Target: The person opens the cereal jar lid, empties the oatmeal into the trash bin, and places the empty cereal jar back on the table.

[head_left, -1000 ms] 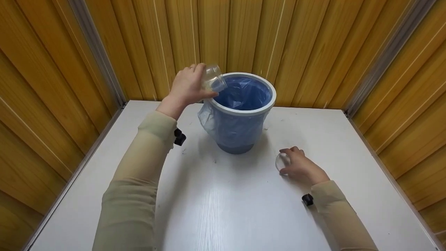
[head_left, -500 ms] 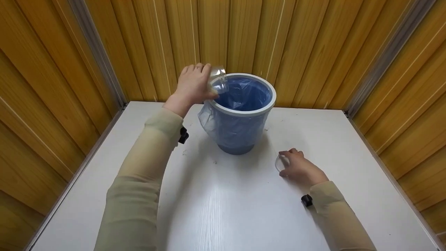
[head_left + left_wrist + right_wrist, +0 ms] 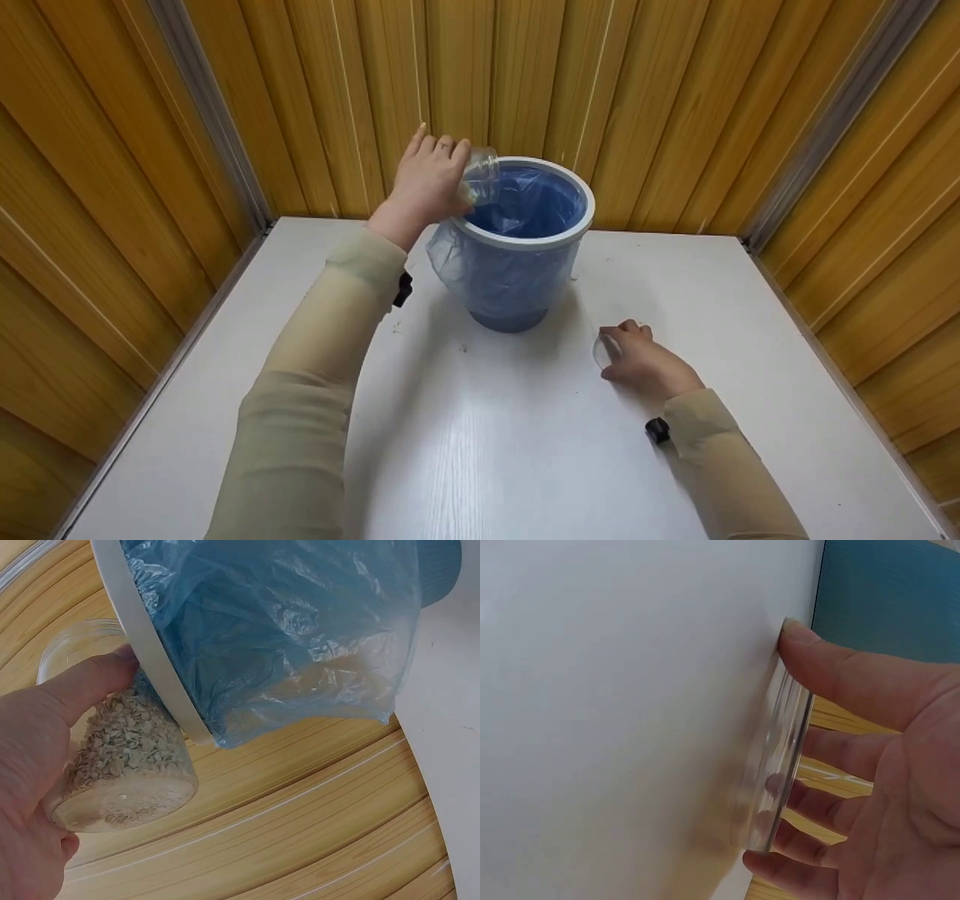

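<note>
My left hand (image 3: 429, 178) grips a clear jar (image 3: 486, 174), tipped on its side with its mouth over the left rim of a blue bin (image 3: 517, 281). Pale, dry flakes (image 3: 131, 739) lie along the jar's lower side in the left wrist view, and the thumb crosses the jar near the bin's rim. A blue plastic bag (image 3: 330, 637) lines the bin and folds over outside it. To the right and nearer me, my right hand (image 3: 646, 361) holds a clear round lid (image 3: 780, 757) by its edge, thumb on one side and fingers on the other, at the tabletop.
The bin stands toward the back of a white table (image 3: 480, 457). Small crumbs (image 3: 397, 328) are scattered left of its base. Wood-patterned panels (image 3: 675, 97) enclose the table at the back and both sides.
My left hand has moved right with the jar, turning it so its mouth reaches farther over the bin. My right hand has stayed nearly still with the lid.
</note>
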The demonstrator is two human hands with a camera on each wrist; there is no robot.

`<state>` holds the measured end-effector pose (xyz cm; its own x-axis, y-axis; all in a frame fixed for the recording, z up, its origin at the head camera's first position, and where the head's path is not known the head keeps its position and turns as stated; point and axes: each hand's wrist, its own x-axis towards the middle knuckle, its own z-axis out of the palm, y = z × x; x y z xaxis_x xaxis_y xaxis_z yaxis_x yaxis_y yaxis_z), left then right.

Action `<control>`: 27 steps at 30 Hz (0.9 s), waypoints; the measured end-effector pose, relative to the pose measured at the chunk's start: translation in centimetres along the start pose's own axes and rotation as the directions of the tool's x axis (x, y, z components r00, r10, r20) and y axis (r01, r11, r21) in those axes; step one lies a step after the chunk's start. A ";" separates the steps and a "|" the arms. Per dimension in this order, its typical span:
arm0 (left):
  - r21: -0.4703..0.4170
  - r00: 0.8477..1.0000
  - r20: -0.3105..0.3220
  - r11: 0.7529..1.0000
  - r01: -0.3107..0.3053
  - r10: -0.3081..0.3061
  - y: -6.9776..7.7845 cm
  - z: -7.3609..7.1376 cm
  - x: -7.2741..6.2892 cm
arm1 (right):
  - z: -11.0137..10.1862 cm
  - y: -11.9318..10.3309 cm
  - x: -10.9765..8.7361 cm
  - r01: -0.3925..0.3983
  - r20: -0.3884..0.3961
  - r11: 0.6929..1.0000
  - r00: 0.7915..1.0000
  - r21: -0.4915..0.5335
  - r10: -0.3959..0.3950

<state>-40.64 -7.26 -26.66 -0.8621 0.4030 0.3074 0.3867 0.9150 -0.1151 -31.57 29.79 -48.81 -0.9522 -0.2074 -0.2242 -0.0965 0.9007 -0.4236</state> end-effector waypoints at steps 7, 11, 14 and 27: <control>0.068 0.998 -0.028 0.996 -0.055 0.057 0.6 0.0 0.1 | 0.0 -0.1 0.1 -0.004 0.021 1.000 1.000 0.005 0.004; 0.087 0.998 -0.024 0.994 -0.062 0.065 0.7 0.0 0.2 | -0.1 -0.2 0.4 0.008 0.036 1.000 0.999 -0.022 -0.007; 0.099 0.997 -0.014 0.992 -0.072 0.074 0.8 0.0 0.4 | -0.1 -0.3 0.5 0.001 0.046 1.000 0.999 -0.023 0.000; 0.228 0.990 -0.004 0.965 -0.133 0.138 1.5 0.1 0.8 | 0.1 -0.7 0.4 0.002 0.039 1.000 0.999 -0.017 -0.001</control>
<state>-40.75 -5.54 -26.65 -0.7995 0.5250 0.2919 0.4132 0.8334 -0.3670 -31.86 29.06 -48.65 -0.9400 -0.2231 -0.2581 -0.1030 0.9068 -0.4088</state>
